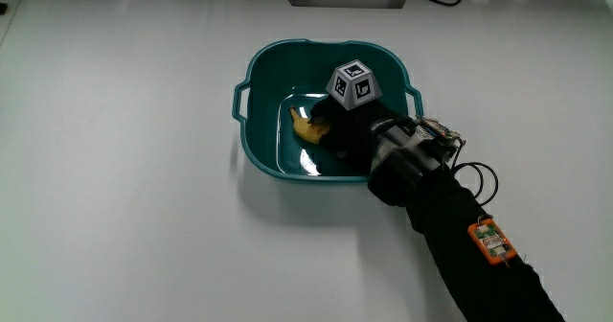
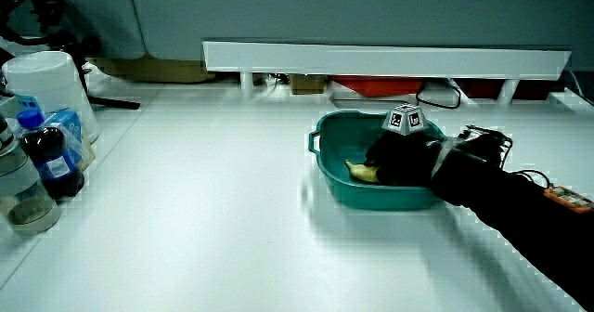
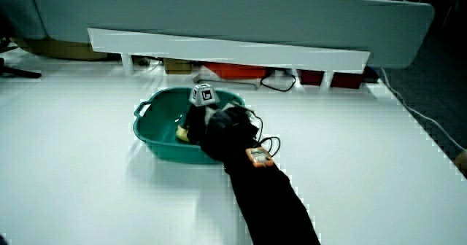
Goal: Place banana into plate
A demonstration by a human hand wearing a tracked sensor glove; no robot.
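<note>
Main view: The plate [image 1: 259,140] was a teal, deep-walled basin with a lug handle on each of two sides, standing on the white worktop [image 1: 124,188]. The banana [image 1: 306,127] lay inside it on the glossy floor of the basin; only a short yellow length with a darker tip was visible, the remainder being covered by the glove. The hands [image 1: 347,130] reached into the basin with the fingers lowered onto the banana. The patterned cube [image 1: 354,82] sat on the back of the glove. Whether the fingers were closed around the fruit or merely resting on it could not be told. The black-sleeved forearm [image 1: 450,226] ran from the basin rim toward the person, carrying a small orange device [image 1: 490,241] and thin wires.

Side views: In a side view the plate [image 2: 339,177] stood nearer to the person than the low white partition [image 2: 371,57], and the banana [image 2: 363,172] showed as a pale yellow curved piece low inside the basin, just beside the glove [image 2: 399,156]. Bottles and a white container [image 2: 42,80] stood at the worktop's edge, well apart from the basin. In a side view the plate [image 3: 157,144] again held the banana [image 3: 182,133], seen only as a small yellow patch touching the hands [image 3: 211,125]. The finger position was hidden by the basin wall in both side views.
</note>
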